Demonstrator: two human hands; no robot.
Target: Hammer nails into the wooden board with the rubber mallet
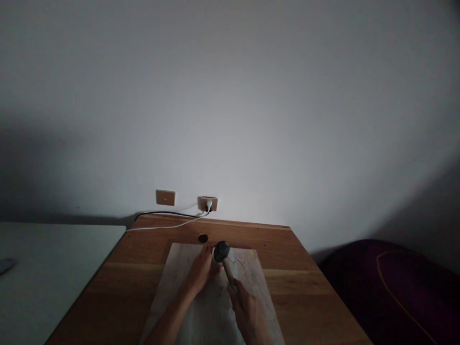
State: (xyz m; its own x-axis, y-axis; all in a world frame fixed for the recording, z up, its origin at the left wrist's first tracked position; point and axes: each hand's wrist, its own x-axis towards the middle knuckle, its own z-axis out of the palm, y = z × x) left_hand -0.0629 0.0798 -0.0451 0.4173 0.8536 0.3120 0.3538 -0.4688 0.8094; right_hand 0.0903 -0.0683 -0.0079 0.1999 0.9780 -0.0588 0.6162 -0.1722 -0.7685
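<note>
My right hand point(247, 309) is wrapped round the wooden handle of a hammer point(223, 256), whose dark head hangs above the far part of a pale wooden board point(215, 311). My left hand point(201, 272) rests on the board just left of the hammer head, fingers drawn together as if pinching something too small to see. The board lies on a brown wooden table point(294, 282).
A small dark object point(203, 238) lies on the table beyond the board. Two wall sockets point(208, 203) sit behind the table, with a black and a white cable point(168, 221) running left. A white table point(46, 268) stands at left, a dark cushion point(391, 287) at right.
</note>
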